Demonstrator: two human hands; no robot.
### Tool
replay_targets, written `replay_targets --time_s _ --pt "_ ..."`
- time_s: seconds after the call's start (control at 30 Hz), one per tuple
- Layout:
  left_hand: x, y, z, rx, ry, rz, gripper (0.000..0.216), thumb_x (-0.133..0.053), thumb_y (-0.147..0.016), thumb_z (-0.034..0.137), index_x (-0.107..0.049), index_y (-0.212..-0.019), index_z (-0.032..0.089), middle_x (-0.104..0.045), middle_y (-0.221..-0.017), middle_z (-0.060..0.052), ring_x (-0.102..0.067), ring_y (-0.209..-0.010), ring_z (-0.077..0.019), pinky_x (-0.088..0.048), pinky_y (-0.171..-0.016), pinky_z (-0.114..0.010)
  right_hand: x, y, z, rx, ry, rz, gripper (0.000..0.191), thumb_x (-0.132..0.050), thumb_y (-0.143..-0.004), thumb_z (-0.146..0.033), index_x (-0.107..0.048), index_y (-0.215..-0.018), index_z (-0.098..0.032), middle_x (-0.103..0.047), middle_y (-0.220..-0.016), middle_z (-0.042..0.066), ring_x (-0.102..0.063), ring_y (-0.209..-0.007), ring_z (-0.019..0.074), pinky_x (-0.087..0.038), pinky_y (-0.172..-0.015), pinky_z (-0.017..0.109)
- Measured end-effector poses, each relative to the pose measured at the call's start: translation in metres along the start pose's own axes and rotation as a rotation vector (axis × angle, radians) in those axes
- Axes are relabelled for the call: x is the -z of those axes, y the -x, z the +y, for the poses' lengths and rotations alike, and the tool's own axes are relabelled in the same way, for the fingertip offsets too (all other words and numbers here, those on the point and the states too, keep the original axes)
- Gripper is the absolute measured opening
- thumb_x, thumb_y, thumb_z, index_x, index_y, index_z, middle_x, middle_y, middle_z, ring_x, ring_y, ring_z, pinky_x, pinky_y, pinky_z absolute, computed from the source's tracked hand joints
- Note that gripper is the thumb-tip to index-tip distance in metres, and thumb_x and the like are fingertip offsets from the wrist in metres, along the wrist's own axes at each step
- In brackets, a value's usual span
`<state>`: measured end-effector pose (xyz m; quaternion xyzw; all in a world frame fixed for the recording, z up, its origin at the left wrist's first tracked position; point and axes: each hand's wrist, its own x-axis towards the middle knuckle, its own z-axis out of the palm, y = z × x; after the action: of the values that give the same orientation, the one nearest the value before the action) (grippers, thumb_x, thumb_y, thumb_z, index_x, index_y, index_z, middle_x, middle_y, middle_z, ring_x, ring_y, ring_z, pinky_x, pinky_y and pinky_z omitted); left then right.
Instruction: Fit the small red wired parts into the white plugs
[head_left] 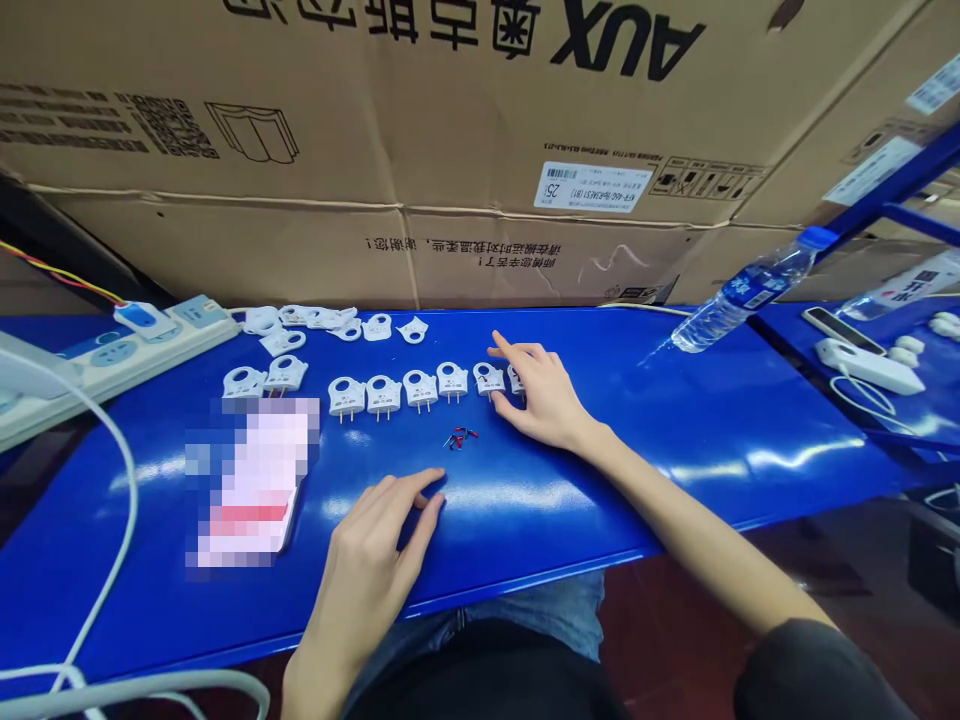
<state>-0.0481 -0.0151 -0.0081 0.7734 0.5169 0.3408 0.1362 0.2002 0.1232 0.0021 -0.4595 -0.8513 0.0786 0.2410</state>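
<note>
Several white two-pin plugs with ring-shaped handles stand in a row across the blue table [720, 400]; one white plug [346, 398] is at the row's left end. My right hand [541, 398] is over the right end of the row, fingers apart. Its thumb tip is close to a plug [489, 379], and whether it touches I cannot tell. Behind my fingers another plug [516, 380] is partly hidden. My left hand [379, 545] hovers low over the table, thumb and index finger parted with nothing between them. Ahead of it lie small red and dark pieces with metal leads [459, 438].
At the left are a pixelated phone [259, 485], a power strip [112, 350] and a white cable [124, 500]. White ring-handled shells [376, 327] lie along the back, before a large cardboard box [465, 130]. A water bottle [742, 295] leans at the right.
</note>
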Motion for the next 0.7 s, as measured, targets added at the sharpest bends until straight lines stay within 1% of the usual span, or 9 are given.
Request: replay_targets --time_s 0.1,0.13,0.2,0.27,0.3,0.4,0.5,0.57,0.7 --pt "0.0 0.0 0.0 -0.006 -0.002 0.003 0.026 -0.055 -0.105 0.031 -0.065 -0.128 0.024 -0.074 -0.095 -0.002 -0.07 -0.085 -0.018 -0.053 -0.089 -0.036 -0.003 -0.001 -0.004 0.058 0.004 -0.016 0.085 -0.068 -0.092 -0.039 -0.03 -0.165 -0.016 -0.06 -0.151 0.015 -0.048 -0.141 0.0343 -0.042 -0.111 0.055" --pt "0.0 0.0 0.0 -0.004 -0.003 0.001 0.026 -0.055 -0.105 0.031 -0.065 -0.128 0.024 -0.074 -0.096 -0.002 -0.07 -0.085 -0.0179 -0.053 -0.09 -0.036 -0.006 -0.002 -0.006 0.081 0.007 -0.025 0.085 -0.069 -0.092 -0.041 -0.031 -0.164 -0.016 -0.058 -0.153 0.016 -0.046 -0.144 0.0346 -0.038 -0.116 0.057" --pt "0.0 0.001 0.0 -0.002 -0.001 -0.004 0.026 -0.055 -0.105 0.031 -0.064 -0.128 0.023 -0.074 -0.099 -0.003 -0.07 -0.086 -0.018 -0.053 -0.093 -0.037 -0.011 -0.006 -0.008 0.128 0.016 -0.04 0.087 -0.07 -0.092 -0.046 -0.032 -0.164 -0.016 -0.053 -0.157 0.016 -0.042 -0.149 0.035 -0.026 -0.125 0.061" --pt "0.0 0.002 -0.001 -0.005 -0.001 -0.006 0.026 -0.055 -0.105 0.031 -0.064 -0.128 0.023 -0.075 -0.101 -0.003 -0.07 -0.087 -0.0181 -0.053 -0.096 -0.039 -0.016 -0.011 -0.01 0.167 0.02 -0.051 0.089 -0.07 -0.092 -0.049 -0.03 -0.164 -0.016 -0.049 -0.161 0.016 -0.039 -0.152 0.0349 -0.015 -0.129 0.064" --pt "0.0 0.002 -0.001 -0.008 -0.004 -0.006 0.025 -0.055 -0.105 0.031 -0.064 -0.128 0.023 -0.075 -0.102 -0.003 -0.07 -0.087 -0.018 -0.052 -0.098 -0.04 -0.019 -0.014 -0.011 0.179 0.019 -0.057 0.089 -0.07 -0.092 -0.049 -0.03 -0.165 -0.017 -0.047 -0.162 0.015 -0.038 -0.153 0.0348 -0.012 -0.13 0.064" --pt "0.0 0.003 -0.001 -0.02 -0.013 -0.004 0.025 -0.055 -0.105 0.031 -0.064 -0.127 0.023 -0.076 -0.105 -0.004 -0.071 -0.087 -0.0177 -0.052 -0.099 -0.041 -0.022 -0.024 -0.012 0.177 0.01 -0.074 0.092 -0.072 -0.091 -0.048 -0.028 -0.165 -0.014 -0.048 -0.162 0.016 -0.037 -0.153 0.035 -0.011 -0.13 0.064" --pt "0.001 0.003 0.0 -0.02 -0.022 -0.002 0.025 -0.054 -0.106 0.032 -0.064 -0.127 0.024 -0.077 -0.108 -0.005 -0.072 -0.088 -0.0186 -0.053 -0.097 -0.041 -0.022 -0.031 -0.013 0.156 -0.016 -0.088 0.092 -0.072 -0.091 -0.044 -0.027 -0.165 -0.013 -0.063 -0.148 0.015 -0.039 -0.152 0.0337 -0.011 -0.13 0.065" --pt "0.001 0.002 0.0 -0.018 -0.025 -0.006 0.025 -0.054 -0.106 0.032 -0.064 -0.126 0.023 -0.077 -0.108 -0.005 -0.072 -0.089 -0.0189 -0.053 -0.095 -0.04 -0.021 -0.033 -0.013 0.153 -0.031 -0.094 0.09 -0.071 -0.092 -0.042 -0.028 -0.165 -0.015 -0.068 -0.14 0.013 -0.044 -0.148 0.0323 -0.011 -0.13 0.066" --pt "-0.001 0.002 0.0 -0.021 -0.028 -0.01 0.025 -0.055 -0.105 0.032 -0.063 -0.127 0.023 -0.076 -0.108 -0.005 -0.071 -0.088 -0.0183 -0.053 -0.092 -0.039 -0.02 -0.032 -0.012 0.166 -0.023 -0.085 0.084 -0.072 -0.091 -0.044 -0.036 -0.162 -0.016 -0.068 -0.139 0.013 -0.053 -0.138 0.031 -0.011 -0.13 0.067"
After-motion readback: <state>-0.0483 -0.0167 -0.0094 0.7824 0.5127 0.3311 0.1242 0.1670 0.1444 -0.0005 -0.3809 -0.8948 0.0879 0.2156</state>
